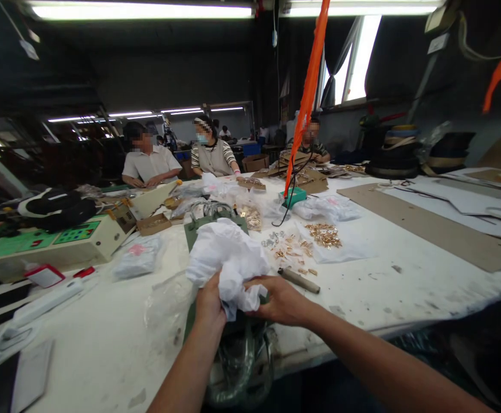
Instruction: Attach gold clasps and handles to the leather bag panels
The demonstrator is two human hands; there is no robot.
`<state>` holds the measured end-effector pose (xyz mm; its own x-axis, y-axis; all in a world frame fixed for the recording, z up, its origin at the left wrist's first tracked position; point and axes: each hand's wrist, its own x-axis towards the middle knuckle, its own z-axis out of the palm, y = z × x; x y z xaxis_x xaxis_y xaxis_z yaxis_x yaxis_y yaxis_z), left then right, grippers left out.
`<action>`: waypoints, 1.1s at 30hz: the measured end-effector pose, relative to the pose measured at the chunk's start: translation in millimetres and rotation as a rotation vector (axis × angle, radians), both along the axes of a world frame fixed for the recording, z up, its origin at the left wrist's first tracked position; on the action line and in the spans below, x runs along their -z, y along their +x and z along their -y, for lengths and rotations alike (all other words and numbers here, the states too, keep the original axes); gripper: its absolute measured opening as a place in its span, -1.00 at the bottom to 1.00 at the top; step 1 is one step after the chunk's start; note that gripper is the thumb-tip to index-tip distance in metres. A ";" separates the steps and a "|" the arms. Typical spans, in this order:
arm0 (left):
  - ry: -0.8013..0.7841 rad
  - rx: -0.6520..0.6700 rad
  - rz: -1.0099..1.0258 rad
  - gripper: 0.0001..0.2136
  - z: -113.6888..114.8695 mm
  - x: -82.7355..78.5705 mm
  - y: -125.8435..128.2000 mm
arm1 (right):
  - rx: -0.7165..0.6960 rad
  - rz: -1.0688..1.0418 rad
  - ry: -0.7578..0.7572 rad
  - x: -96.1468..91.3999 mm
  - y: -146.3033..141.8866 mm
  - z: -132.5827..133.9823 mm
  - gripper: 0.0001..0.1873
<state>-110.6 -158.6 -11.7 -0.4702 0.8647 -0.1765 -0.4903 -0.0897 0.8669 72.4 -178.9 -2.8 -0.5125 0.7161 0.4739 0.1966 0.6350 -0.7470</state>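
Note:
A big crumpled bunch of white tissue paper (227, 252) is between my two hands, above a dark green bag (191, 234) that lies on the table. My left hand (210, 301) grips the paper's near left side, fingers closed into it. From the right, my right hand (278, 299) is closed on a lower fold of the same paper. Much of the bag is hidden under the paper and my hands. Its plastic-wrapped handles (244, 373) hang over the table's front edge. A tool with a tan handle (300, 280) lies just beyond my right hand.
Gold metal pieces (323, 235) lie on clear plastic to the right. A cream machine with green panels (57, 244) stands left. Grey cardboard (431, 223) covers the right side. An orange strip (306, 97) hangs over the table. Several people sit across from me.

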 end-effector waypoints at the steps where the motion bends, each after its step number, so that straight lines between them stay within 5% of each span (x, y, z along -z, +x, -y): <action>1: 0.010 -0.034 0.021 -0.54 -0.6 5.0 -4.8 | 0.122 -0.005 -0.013 4.4 12.7 -9.9 -0.80; 5: -0.004 -0.192 -0.053 -0.47 -5.0 22.9 -18.4 | 0.706 0.247 -0.040 37.1 53.7 -63.7 -0.49; 7: -0.037 -0.213 -0.111 -0.47 -6.0 31.5 -21.1 | 0.773 0.374 -0.133 56.1 63.6 -85.6 -0.44; 11: -0.003 -0.161 -0.104 -0.43 -3.2 45.2 -23.5 | 0.756 0.359 -0.207 71.5 73.0 -111.3 -0.68; 15: 0.020 -0.108 -0.070 -0.43 -1.2 50.0 -26.4 | 0.776 0.250 -0.171 45.5 88.7 -132.3 -0.53; 22: 0.015 -0.108 -0.080 -0.41 -3.8 49.6 -28.5 | 0.781 0.080 -0.087 -17.2 102.5 -157.6 -0.61; 33: 0.009 -0.094 -0.048 -0.39 -4.0 43.5 -26.4 | 0.802 -0.059 0.052 -75.0 86.1 -145.5 -0.68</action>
